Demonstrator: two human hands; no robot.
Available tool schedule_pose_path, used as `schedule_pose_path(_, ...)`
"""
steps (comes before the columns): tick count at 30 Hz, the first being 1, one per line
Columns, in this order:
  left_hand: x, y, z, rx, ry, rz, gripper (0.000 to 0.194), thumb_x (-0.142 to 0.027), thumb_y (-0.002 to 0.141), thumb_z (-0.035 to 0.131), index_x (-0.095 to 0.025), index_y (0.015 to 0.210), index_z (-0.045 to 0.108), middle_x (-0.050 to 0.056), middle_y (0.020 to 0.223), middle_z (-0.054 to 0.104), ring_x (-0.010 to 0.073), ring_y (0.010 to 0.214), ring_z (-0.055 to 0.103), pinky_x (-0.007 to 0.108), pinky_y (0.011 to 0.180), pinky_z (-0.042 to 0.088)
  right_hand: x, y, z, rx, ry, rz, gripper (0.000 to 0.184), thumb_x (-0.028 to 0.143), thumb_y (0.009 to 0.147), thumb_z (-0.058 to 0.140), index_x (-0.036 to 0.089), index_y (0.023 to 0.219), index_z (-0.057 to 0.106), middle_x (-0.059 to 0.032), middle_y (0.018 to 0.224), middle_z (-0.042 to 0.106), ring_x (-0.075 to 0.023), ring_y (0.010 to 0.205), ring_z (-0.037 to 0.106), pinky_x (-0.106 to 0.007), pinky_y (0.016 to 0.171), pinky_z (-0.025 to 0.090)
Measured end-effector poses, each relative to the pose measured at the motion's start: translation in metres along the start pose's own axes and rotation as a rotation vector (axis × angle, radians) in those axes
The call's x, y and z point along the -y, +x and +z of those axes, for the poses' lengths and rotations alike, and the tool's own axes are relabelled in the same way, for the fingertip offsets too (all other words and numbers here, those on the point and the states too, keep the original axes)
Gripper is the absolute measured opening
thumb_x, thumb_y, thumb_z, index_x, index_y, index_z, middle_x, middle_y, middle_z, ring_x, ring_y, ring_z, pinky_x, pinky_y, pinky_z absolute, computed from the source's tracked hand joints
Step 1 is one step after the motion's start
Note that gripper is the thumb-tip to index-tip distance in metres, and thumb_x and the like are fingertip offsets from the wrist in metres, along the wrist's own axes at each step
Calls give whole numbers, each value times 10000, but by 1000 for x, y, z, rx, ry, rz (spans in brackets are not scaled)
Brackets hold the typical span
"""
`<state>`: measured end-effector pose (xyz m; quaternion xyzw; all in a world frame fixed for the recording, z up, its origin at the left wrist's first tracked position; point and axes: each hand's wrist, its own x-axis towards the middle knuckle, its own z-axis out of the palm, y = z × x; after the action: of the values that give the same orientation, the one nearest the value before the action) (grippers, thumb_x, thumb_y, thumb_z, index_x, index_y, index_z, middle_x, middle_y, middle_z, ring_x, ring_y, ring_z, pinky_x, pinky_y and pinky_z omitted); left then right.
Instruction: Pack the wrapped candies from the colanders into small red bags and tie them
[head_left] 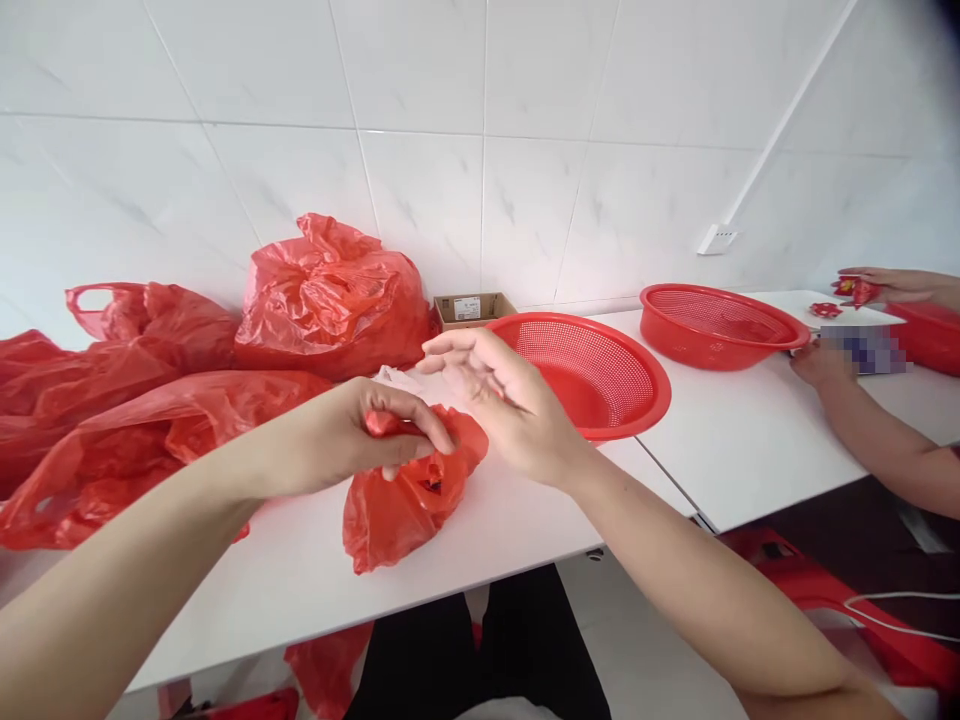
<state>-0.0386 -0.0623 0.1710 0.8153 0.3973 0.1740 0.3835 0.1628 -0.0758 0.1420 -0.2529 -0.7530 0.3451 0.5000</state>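
Observation:
My left hand (375,435) is curled, thumb and fingers bent over a shiny red thing (382,423) that shows in its palm. Whether that piece belongs to the bag below, I cannot tell. Right under this hand, a small red plastic bag (397,515) lies on the white table, its mouth gaping and something dark inside. My right hand (506,400) hovers just right of the bag, fingers loosely spread and holding nothing visible. Behind my hands, a scrap of whitish plastic (397,378) is partly hidden.
Large red plastic bags (330,300) crowd the left side. A red perforated basket (592,375) stands behind my right hand, another basket (720,325) farther right. A cardboard box (472,308) sits against the wall. At far right, another person's hand (900,285) holds a red item.

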Motion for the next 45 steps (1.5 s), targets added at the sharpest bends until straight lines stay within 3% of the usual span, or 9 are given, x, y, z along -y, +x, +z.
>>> schedule_pose_path(4,-3,-3,18,-291,363,135,194,-72,771,499,-215,755,630,-40,681,633,97,547,513,202,512,410,-31,5,6,86,27,231,324,377,1025,385,258,1266,566,-46,1304,607,-177,1197,572,-394,1053,445)
schedule_pose_path(9,14,-7,36,-542,666,441,217,-17,817,467,-200,884,563,-11,842,665,104,655,606,191,546,465,-37,6,1,188,225,275,379,325,1000,451,309,1374,510,-21,1392,563,-176,1240,552,-386,1073,436)
schedule_pose_path(14,36,-12,34,-599,893,616,338,20,837,479,-210,1056,597,39,1100,691,129,808,694,184,581,505,-28,3,-7,414,193,329,308,159,932,492,254,1175,656,-16,1109,672,-161,1047,616,-364,966,484)
schedule_pose_path(17,44,-13,33,-601,899,634,379,-18,860,518,-218,1168,614,47,1089,701,147,827,708,201,623,527,-27,0,-4,382,123,317,210,167,904,541,216,1056,679,-13,990,665,-147,931,615,-333,871,504)
schedule_pose_path(23,54,-16,26,-641,709,547,397,-252,922,586,-265,1318,611,58,1163,729,227,1014,698,314,872,552,-29,-12,-4,105,-105,189,167,327,927,570,196,831,613,-6,867,575,-131,813,555,-289,742,465)
schedule_pose_path(30,91,-58,-5,-646,511,183,307,-459,926,524,-279,875,766,18,1027,751,239,1014,660,305,858,512,-44,-37,-47,67,-320,221,267,341,958,514,203,730,496,8,794,490,-126,721,463,-283,675,390)
schedule_pose_path(35,123,-77,15,-619,56,-42,379,-560,892,524,-248,887,739,39,838,751,234,834,675,328,831,516,-61,-46,-64,-62,-471,279,279,367,959,490,206,732,481,3,793,511,-133,708,490,-291,655,401)
schedule_pose_path(40,128,-66,56,-693,-415,32,403,-494,942,482,-235,766,735,80,1133,722,292,1116,621,452,1013,452,-73,-42,-46,-247,-53,486,331,526,936,491,214,827,478,16,731,583,-130,602,591,-263,527,461)
schedule_pose_path(45,98,-34,70,-580,-689,221,377,-471,980,424,-303,1086,745,70,1269,680,279,1294,536,478,1132,353,-53,-24,-18,-176,209,406,306,492,887,611,203,842,520,36,654,614,-111,585,616,-257,581,518)
